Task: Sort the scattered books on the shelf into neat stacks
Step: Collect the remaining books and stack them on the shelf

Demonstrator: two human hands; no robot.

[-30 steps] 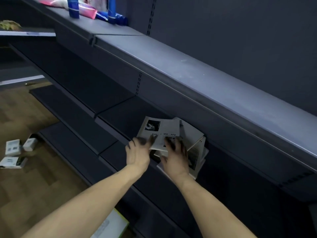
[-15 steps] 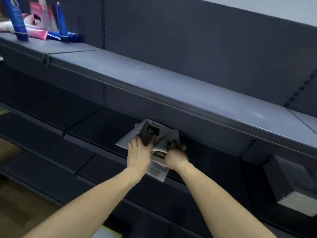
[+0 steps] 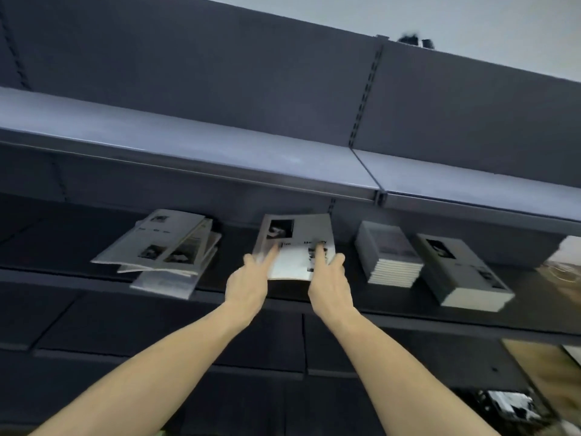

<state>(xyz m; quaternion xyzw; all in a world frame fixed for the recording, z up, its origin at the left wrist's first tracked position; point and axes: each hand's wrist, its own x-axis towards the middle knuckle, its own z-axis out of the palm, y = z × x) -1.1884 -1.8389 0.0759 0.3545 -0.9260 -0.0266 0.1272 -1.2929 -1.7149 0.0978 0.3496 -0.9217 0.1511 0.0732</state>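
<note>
A thin grey-and-white book (image 3: 297, 239) with a dark photo on its cover lies on the dark middle shelf (image 3: 47, 247). My left hand (image 3: 248, 283) grips its near left corner and my right hand (image 3: 330, 284) grips its near right corner, forefingers stretched over the cover. A loose, crooked pile of the same books (image 3: 163, 247) sits to the left, partly hanging over the shelf edge. Two neat stacks stand to the right: a squared stack (image 3: 388, 253) and a taller stack (image 3: 462, 272).
A grey upper shelf (image 3: 188, 149) overhangs the books closely. Lower dark shelves (image 3: 157, 335) run below my arms. A wooden floor with pale boxes (image 3: 509, 404) shows at the lower right. The dark back panel (image 3: 251, 73) rises behind.
Both hands have carried one book rightward, away from the messy pile. The view has swung right and up, bringing the two neat stacks into sight.
</note>
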